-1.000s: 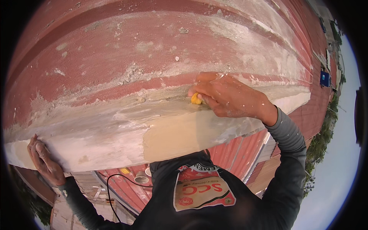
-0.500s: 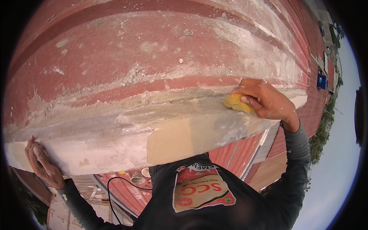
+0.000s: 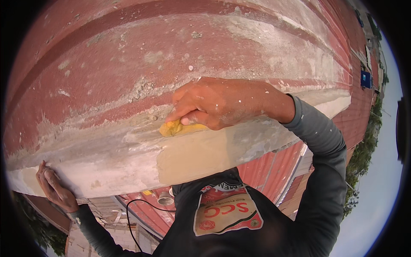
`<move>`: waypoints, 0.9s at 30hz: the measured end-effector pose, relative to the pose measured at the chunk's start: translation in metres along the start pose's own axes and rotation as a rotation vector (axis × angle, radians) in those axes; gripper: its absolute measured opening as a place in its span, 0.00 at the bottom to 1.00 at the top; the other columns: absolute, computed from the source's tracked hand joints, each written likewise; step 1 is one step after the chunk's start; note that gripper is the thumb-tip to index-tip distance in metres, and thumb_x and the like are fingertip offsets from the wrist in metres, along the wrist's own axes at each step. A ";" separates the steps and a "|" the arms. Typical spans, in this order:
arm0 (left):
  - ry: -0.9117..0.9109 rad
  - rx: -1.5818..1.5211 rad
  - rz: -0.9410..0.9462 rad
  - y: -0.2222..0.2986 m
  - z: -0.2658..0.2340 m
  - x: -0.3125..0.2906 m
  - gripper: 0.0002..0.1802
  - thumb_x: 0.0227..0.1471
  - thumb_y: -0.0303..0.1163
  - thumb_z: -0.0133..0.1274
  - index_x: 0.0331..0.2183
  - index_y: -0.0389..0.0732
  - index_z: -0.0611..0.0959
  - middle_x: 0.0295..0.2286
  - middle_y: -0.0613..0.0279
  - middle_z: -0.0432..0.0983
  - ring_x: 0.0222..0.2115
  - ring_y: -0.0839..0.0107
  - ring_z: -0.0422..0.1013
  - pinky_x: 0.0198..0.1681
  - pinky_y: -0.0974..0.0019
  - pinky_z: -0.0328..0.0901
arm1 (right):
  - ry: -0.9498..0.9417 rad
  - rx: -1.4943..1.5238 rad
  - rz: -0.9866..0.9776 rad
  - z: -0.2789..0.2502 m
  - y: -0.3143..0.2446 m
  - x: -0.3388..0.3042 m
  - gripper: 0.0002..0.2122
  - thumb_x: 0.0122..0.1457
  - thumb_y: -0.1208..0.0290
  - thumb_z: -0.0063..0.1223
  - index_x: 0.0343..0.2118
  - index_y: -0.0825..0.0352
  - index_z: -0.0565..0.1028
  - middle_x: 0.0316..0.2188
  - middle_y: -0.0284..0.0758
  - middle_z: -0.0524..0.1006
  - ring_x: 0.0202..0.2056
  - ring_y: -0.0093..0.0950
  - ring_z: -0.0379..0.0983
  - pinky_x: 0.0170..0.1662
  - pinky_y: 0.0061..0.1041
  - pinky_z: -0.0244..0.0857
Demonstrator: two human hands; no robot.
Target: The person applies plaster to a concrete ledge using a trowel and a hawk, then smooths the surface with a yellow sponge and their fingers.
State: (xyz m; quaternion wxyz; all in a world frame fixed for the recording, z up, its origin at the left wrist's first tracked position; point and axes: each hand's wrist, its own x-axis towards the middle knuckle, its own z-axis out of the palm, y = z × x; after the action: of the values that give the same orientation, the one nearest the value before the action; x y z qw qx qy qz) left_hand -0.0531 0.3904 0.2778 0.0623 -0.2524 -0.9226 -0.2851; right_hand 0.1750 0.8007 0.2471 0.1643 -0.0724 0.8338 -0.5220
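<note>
My right hand is closed round a damp-looking yellow sponge and presses it on the upper edge of a long plastered ledge. The hand covers part of the sponge. Below it, a smooth beige patch of plaster shows on the ledge's front face, between whiter and greyer stretches. Toward the ledge's left end, my left hand rests against the front face with its fingers extended; nothing shows in it. Pale specks dot my right hand and sleeve.
Beyond the ledge rises a ribbed red metal sheet with crusted cement and loose crumbs. Below are another red roof, a round container and a black cable. Trees and sky lie at the right.
My right hand has slid the sponge leftward along the ledge's upper edge, from right of the beige patch to above its left part. My left hand stays against the ledge.
</note>
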 end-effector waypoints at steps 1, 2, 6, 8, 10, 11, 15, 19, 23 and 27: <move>0.003 -0.002 0.002 0.003 0.001 0.002 0.20 0.68 0.36 0.40 0.45 0.28 0.77 0.44 0.57 0.73 0.33 0.76 0.62 0.37 0.73 0.59 | -0.016 -0.032 0.060 0.005 0.004 -0.023 0.14 0.57 0.77 0.50 0.46 0.69 0.77 0.38 0.47 0.76 0.44 0.46 0.73 0.48 0.40 0.66; 0.008 -0.010 -0.002 -0.002 0.004 0.001 0.20 0.68 0.37 0.41 0.46 0.28 0.77 0.45 0.57 0.73 0.34 0.76 0.62 0.37 0.73 0.59 | -0.107 -0.107 0.255 -0.002 -0.002 -0.040 0.15 0.55 0.78 0.51 0.47 0.69 0.77 0.40 0.46 0.75 0.45 0.45 0.73 0.48 0.39 0.66; -0.005 0.032 0.027 -0.001 0.001 0.002 0.20 0.68 0.37 0.41 0.47 0.28 0.77 0.45 0.58 0.72 0.35 0.76 0.63 0.39 0.73 0.60 | -0.269 -0.441 0.553 -0.028 -0.016 -0.108 0.19 0.49 0.81 0.53 0.47 0.69 0.75 0.37 0.44 0.74 0.44 0.45 0.72 0.47 0.40 0.66; -0.013 0.041 0.033 -0.008 -0.002 0.002 0.19 0.68 0.35 0.40 0.48 0.28 0.76 0.46 0.59 0.72 0.38 0.75 0.65 0.43 0.73 0.60 | -0.207 -0.418 0.669 -0.043 -0.023 -0.130 0.18 0.49 0.81 0.52 0.46 0.70 0.75 0.36 0.44 0.73 0.42 0.45 0.72 0.47 0.41 0.66; -0.019 0.049 0.021 -0.010 -0.003 -0.001 0.19 0.68 0.34 0.40 0.48 0.28 0.76 0.46 0.59 0.73 0.40 0.75 0.66 0.45 0.73 0.61 | 0.007 -0.405 0.642 -0.045 -0.021 -0.151 0.16 0.52 0.81 0.52 0.46 0.70 0.75 0.37 0.45 0.73 0.41 0.45 0.72 0.46 0.41 0.66; -0.020 0.050 0.009 -0.008 -0.004 -0.002 0.19 0.68 0.34 0.40 0.48 0.28 0.76 0.46 0.59 0.73 0.39 0.75 0.65 0.45 0.73 0.61 | 0.086 -0.374 0.624 -0.043 -0.019 -0.156 0.16 0.53 0.81 0.52 0.46 0.70 0.76 0.37 0.45 0.74 0.41 0.45 0.72 0.46 0.39 0.66; -0.009 0.006 -0.023 -0.009 -0.003 -0.002 0.19 0.68 0.34 0.40 0.48 0.28 0.76 0.46 0.60 0.72 0.39 0.75 0.65 0.45 0.73 0.60 | 0.289 -0.241 0.614 -0.029 -0.023 -0.164 0.14 0.57 0.77 0.52 0.47 0.70 0.76 0.37 0.44 0.74 0.39 0.44 0.72 0.45 0.36 0.66; -0.009 -0.001 -0.009 -0.007 -0.001 -0.002 0.19 0.68 0.34 0.40 0.47 0.28 0.76 0.45 0.59 0.72 0.39 0.75 0.65 0.44 0.73 0.60 | 0.412 -0.190 0.613 -0.014 -0.043 -0.174 0.15 0.57 0.74 0.56 0.47 0.70 0.76 0.35 0.43 0.75 0.38 0.40 0.73 0.42 0.33 0.66; -0.027 -0.034 0.052 -0.009 -0.002 -0.004 0.18 0.68 0.35 0.41 0.44 0.28 0.77 0.44 0.57 0.72 0.39 0.73 0.65 0.45 0.71 0.60 | 0.629 -0.250 0.579 0.021 -0.052 -0.194 0.16 0.56 0.72 0.60 0.47 0.70 0.76 0.34 0.42 0.75 0.35 0.38 0.73 0.39 0.32 0.66; 0.004 0.009 0.125 0.000 0.000 0.001 0.17 0.67 0.35 0.43 0.39 0.29 0.77 0.43 0.57 0.73 0.40 0.71 0.66 0.45 0.70 0.61 | 0.740 -0.334 0.598 0.058 -0.050 -0.196 0.14 0.59 0.72 0.58 0.46 0.70 0.76 0.33 0.43 0.75 0.34 0.39 0.73 0.38 0.33 0.66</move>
State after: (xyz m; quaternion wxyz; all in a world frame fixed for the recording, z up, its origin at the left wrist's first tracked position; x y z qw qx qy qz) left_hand -0.0541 0.3909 0.2783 0.0832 -0.3088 -0.9061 -0.2769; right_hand 0.3759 0.7866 0.3070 -0.0136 0.3343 0.8926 -0.3022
